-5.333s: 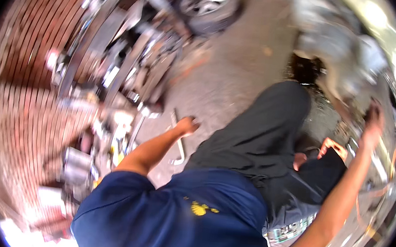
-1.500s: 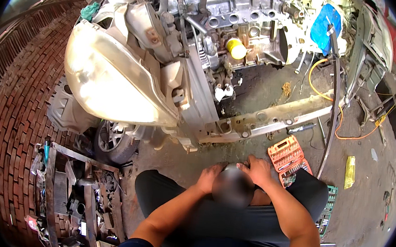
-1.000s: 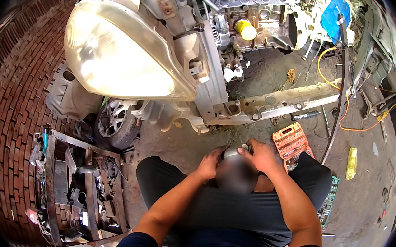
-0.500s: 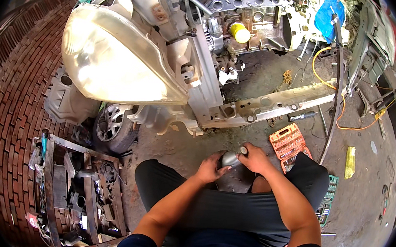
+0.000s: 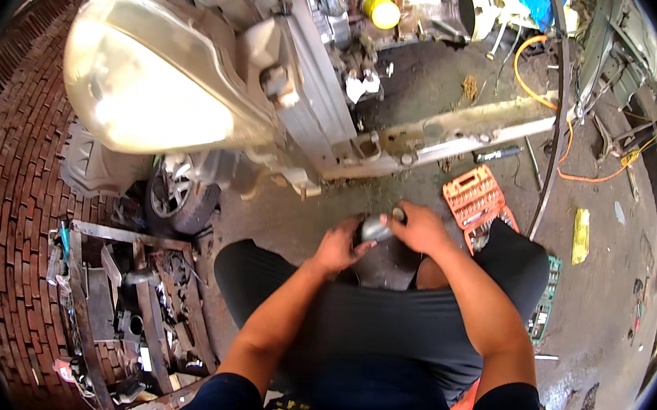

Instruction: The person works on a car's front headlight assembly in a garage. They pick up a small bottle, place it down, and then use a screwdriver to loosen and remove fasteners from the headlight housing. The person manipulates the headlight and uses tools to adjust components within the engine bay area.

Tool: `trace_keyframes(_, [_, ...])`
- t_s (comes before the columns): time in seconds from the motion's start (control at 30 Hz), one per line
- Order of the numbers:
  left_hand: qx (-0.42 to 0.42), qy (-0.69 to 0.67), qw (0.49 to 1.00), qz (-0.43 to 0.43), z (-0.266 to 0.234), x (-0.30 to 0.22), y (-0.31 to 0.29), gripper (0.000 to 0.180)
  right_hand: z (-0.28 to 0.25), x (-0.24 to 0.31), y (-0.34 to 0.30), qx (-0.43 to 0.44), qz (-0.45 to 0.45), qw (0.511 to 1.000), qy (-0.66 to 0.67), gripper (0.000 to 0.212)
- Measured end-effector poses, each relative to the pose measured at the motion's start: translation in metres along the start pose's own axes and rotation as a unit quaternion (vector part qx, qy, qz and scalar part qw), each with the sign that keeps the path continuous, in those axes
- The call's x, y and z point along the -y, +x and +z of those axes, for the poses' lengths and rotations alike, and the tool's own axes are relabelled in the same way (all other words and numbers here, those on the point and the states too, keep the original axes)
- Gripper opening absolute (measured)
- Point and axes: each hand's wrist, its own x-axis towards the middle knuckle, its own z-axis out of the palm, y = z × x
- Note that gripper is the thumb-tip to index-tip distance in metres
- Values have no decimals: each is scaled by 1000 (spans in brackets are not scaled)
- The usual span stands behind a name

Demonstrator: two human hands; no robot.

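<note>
My left hand [image 5: 340, 244] and my right hand [image 5: 422, 231] are together above my lap, closed on a grey, rounded metal-looking part [image 5: 374, 228]. The left hand cups its wide body from the side, thumb along the near edge. At the other end, my right hand grips near a small round, light-coloured end. Blur and the fingers hide much of the part, so its exact kind cannot be made out. An orange socket set case [image 5: 475, 194] lies unfolded on the ground, beyond and to the right of my right hand.
A car front with a headlight [image 5: 166, 87] and crossbeam [image 5: 445, 141] stands ahead. To the left are a wheel [image 5: 179, 195] and a metal frame [image 5: 140, 274] filled with scrap. A green tool case [image 5: 546, 301], yellow packet [image 5: 581, 236] and orange cable [image 5: 596, 179] lie right.
The view has shifted, so the car parts sit higher and further left. Both hands still hold the grey part, which appears slightly turned and more blurred.
</note>
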Motion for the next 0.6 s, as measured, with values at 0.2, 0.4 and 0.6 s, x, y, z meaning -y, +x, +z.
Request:
trace_keyframes(0.2, [10,36,997,74,-17,-2,8,71,8,-32,0,6,-73,996,-53,58])
trace_keyframes(0.4, [47,89,991,91,-56,-7,12,68,-14,2,-7,45,-118,992,-18,58])
trace_keyframes(0.6, [67,135,983,99,-88,-23,16,67,-14,15,-17,10,-54,998,30,61])
